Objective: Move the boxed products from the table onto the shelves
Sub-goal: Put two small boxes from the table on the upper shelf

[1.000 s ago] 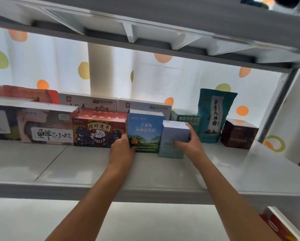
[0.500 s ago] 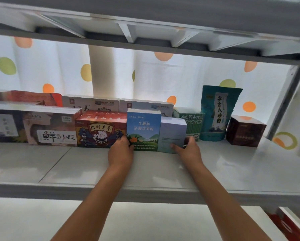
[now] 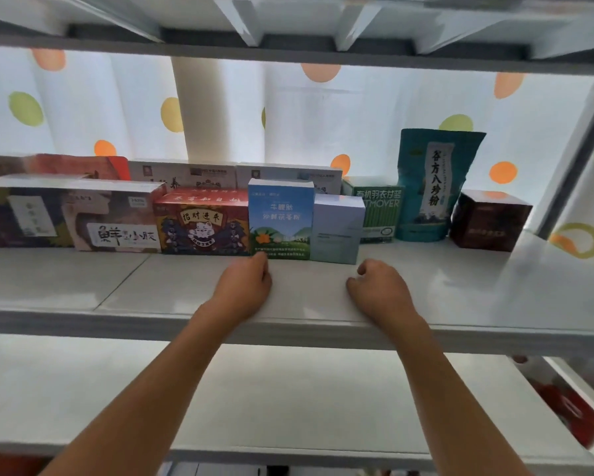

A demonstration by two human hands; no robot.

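Both hands rest low over the front part of the white shelf (image 3: 82,286), empty. The left hand (image 3: 242,286) is loosely curled, fingers folded under, its knuckles just below the bottom edge of the blue-and-green box (image 3: 280,223); contact with the box cannot be confirmed. The right hand (image 3: 379,292) is likewise loosely curled and holds nothing; it sits just in front of and slightly right of the pale lavender box (image 3: 337,228), clear of it.

The two boxes stand upright side by side, touching, directly beyond the gap between the hands. The blue-and-green box carries Chinese lettering and an orange fruit picture; its fine print is too small to read. The lavender box shows only small, illegible print.

Left of the left hand, a red box with a cat figure (image 3: 203,221) reads "招财进来" on a banner. Further left, a box marked "鲜" and "小胶" (image 3: 117,221) stands in the same row, with a dark box (image 3: 24,214) beyond it.

Beyond and right of the right hand, a green box (image 3: 379,211) reads "有机羽衣甘蓝" and "MOVER". Next to it stands a teal pouch (image 3: 433,187) labelled "谷方八珍粉", then a dark brown box (image 3: 488,221) with faint gold text, unreadable. Two white boxes (image 3: 288,173) sit in the rear row.
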